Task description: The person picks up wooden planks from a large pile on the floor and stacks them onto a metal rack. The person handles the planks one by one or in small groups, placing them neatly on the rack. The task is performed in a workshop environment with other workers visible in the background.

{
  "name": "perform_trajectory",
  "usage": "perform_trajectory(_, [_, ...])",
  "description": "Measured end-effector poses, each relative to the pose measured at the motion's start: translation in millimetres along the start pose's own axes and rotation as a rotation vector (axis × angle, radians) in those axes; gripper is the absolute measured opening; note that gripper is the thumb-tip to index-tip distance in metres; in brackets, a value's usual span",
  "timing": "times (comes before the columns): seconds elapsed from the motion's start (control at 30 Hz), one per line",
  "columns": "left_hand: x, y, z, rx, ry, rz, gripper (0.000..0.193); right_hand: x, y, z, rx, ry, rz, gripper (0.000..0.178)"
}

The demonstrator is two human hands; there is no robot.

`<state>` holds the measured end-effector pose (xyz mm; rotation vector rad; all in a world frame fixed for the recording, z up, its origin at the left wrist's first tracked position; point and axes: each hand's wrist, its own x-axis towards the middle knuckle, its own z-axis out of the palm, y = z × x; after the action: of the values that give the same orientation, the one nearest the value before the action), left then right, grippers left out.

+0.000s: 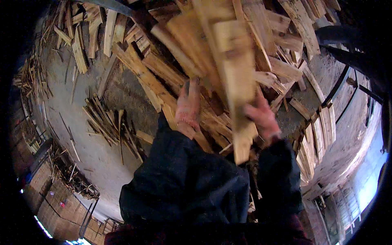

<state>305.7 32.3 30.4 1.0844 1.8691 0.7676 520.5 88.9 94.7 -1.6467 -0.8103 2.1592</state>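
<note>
Both my arms, in dark sleeves, reach up from the lower edge into a heap of rough wooden slats. My left hand (188, 107), in a pinkish knit glove, presses against the underside of a bundle of pale boards (228, 61) that I hold raised. My right hand (263, 116), gloved the same way, grips the near end of the longest board on the bundle's right side. The boards tilt up and away from me, blurred by motion.
A big pile of loose wooden planks (163, 69) covers the ground ahead. Thin offcuts (108, 122) lie on the grey concrete floor (81, 134) to the left. More stacked slats (320, 134) stand at the right beside dark metal rails (339, 85). A brick wall (57, 204) shows at lower left.
</note>
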Motion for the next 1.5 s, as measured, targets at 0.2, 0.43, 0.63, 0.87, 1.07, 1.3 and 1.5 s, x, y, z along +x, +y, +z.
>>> perform_trajectory(0.2, [8,0,12,-0.233,-0.178,-0.259,0.052,94,36,6,-0.998,0.06,-0.074,0.107])
perform_trajectory(0.43, [6,-34,23,-0.758,-0.08,-0.343,0.048,95,34,9,-0.874,0.05,-0.058,0.108])
perform_trajectory(0.63, [-2,-7,-10,-1.083,-0.134,-0.781,0.052,54,42,8,-0.658,-0.107,-0.029,0.105])
perform_trajectory(0.87, [5,29,25,-0.89,-0.344,-0.576,0.06,93,88,-34,-0.085,-0.155,-0.046,0.116])
perform_trajectory(1.07, [-26,49,32,-0.959,-0.291,-0.601,0.055,41,40,-27,-0.059,-0.163,-0.082,0.098])
perform_trajectory(1.3, [-128,126,43,-1.136,-0.349,-0.833,0.065,-96,41,-101,0.11,-0.304,0.008,0.106])
perform_trajectory(1.5, [-167,166,24,-1.532,-0.426,-1.021,0.075,-167,48,-109,-0.02,-0.247,0.104,0.088])
